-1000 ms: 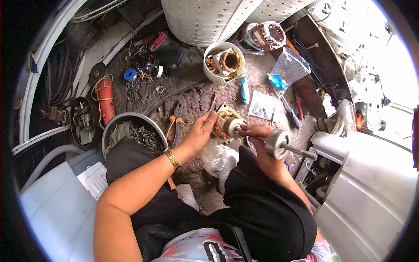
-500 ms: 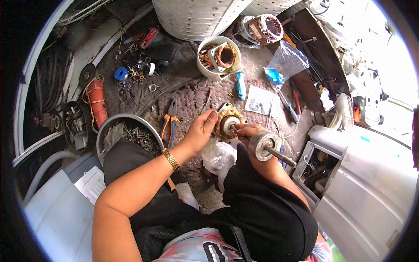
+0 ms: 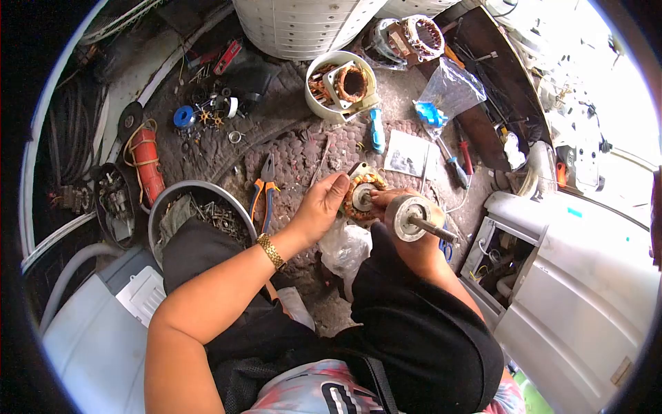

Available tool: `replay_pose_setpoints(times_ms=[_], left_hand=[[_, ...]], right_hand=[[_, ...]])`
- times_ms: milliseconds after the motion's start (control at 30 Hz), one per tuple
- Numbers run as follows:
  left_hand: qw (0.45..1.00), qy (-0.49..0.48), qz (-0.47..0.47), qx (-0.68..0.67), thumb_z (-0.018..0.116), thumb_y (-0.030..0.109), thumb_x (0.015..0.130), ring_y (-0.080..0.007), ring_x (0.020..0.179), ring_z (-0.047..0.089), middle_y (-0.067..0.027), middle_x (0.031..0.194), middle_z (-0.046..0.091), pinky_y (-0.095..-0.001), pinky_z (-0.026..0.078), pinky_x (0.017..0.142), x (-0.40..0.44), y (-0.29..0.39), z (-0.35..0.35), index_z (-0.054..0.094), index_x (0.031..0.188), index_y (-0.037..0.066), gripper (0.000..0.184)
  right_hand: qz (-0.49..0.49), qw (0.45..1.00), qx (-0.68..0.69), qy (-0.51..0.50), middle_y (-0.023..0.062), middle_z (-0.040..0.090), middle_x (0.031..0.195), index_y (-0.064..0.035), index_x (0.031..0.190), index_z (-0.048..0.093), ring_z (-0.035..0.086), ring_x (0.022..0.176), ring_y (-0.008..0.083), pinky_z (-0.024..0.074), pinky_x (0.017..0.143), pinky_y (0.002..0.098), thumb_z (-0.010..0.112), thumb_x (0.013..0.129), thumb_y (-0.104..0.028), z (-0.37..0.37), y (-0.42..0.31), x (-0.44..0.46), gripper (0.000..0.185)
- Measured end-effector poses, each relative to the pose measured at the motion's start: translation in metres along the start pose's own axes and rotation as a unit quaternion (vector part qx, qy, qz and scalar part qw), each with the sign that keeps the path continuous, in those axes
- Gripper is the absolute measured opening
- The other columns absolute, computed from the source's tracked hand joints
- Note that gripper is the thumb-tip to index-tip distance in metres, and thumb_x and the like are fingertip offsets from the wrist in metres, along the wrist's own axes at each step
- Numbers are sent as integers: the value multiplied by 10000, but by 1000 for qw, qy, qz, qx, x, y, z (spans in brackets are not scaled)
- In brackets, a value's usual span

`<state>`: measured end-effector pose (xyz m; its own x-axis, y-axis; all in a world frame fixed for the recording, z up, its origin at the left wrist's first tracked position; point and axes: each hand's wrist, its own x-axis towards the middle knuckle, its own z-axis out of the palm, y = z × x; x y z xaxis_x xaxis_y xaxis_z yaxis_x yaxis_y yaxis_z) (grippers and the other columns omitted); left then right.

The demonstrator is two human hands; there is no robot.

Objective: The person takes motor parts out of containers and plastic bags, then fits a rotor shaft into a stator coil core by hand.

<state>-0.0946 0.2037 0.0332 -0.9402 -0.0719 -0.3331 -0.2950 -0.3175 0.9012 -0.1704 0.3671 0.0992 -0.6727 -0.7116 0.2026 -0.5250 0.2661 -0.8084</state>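
My left hand (image 3: 323,207) grips the side of a motor stator (image 3: 356,172) with copper windings, thumb along its edge. A round metal piece with a short shaft end (image 3: 365,198) sits in the stator's middle. My right hand (image 3: 407,241) holds a grey metal cylinder (image 3: 400,219), whose threaded shaft (image 3: 436,229) points down to the right. The right fingertips reach to the shaft end at the stator's centre. Whether the cylinder and the stator piece are joined is hidden by those fingers. A clear plastic bag (image 3: 345,250) is just below the stator.
Pliers (image 3: 263,193) lie left of my hands beside a bowl of screws (image 3: 249,219). Ahead are a blue-handled screwdriver (image 3: 376,131), a paper sheet (image 3: 407,153) and a tub (image 3: 310,103) holding another stator. An opened white machine casing (image 3: 572,276) stands at right.
My right hand and the cylinder have shifted slightly left and up. The round piece now looks deeper inside the stator. My left hand stays nearly still.
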Motion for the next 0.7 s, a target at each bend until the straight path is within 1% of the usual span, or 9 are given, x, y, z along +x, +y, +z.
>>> replay_pose_setpoints(times_ms=[133,267,367,467,567,667,700], left_hand=[[1000,9,1,5,368,515,965,-107,883,514,-65,913,607,-267,420,824,-1,-1,2,554,1027,-40,588],[1000,-5,10,8,365,513,967,-109,876,510,-66,906,604,-268,419,820,0,-1,2,554,1013,-37,584],[1000,-1,7,14,361,512,968,-108,872,510,-65,900,602,-268,419,818,0,-2,2,554,999,-36,582],[1000,5,3,18,357,513,969,-106,857,509,-62,889,602,-267,422,807,-1,-1,3,553,985,-35,582],[1000,2,9,10,354,515,969,-102,842,508,-57,877,602,-266,427,793,1,-5,3,552,976,-33,583],[1000,2,12,18,353,517,968,-98,837,506,-53,868,600,-265,429,786,1,-7,3,551,972,-32,584],[1000,3,7,20,353,517,968,-97,838,505,-53,866,599,-265,429,785,1,-6,3,551,971,-32,584]], right_hand=[[-5,1000,-10,6,154,671,881,32,841,645,671,816,237,543,734,333,694,689,108,0,3,-2,177],[-18,999,-30,13,161,670,869,41,829,641,669,791,231,554,700,325,685,701,116,2,3,-2,155],[17,1000,6,19,157,671,867,46,827,636,666,786,220,563,693,321,677,711,122,3,4,-5,144],[19,1000,2,18,155,673,878,52,821,629,664,783,204,569,691,311,669,719,126,3,6,-6,132],[6,998,-20,53,98,653,792,-25,766,621,592,625,252,484,544,328,700,596,8,6,12,-9,190],[-35,997,-56,46,97,652,791,-24,761,615,597,632,248,488,549,324,700,596,7,4,12,-6,188],[-32,997,-53,35,113,661,822,-8,789,624,621,678,240,507,598,325,695,635,31,2,12,-6,174]])
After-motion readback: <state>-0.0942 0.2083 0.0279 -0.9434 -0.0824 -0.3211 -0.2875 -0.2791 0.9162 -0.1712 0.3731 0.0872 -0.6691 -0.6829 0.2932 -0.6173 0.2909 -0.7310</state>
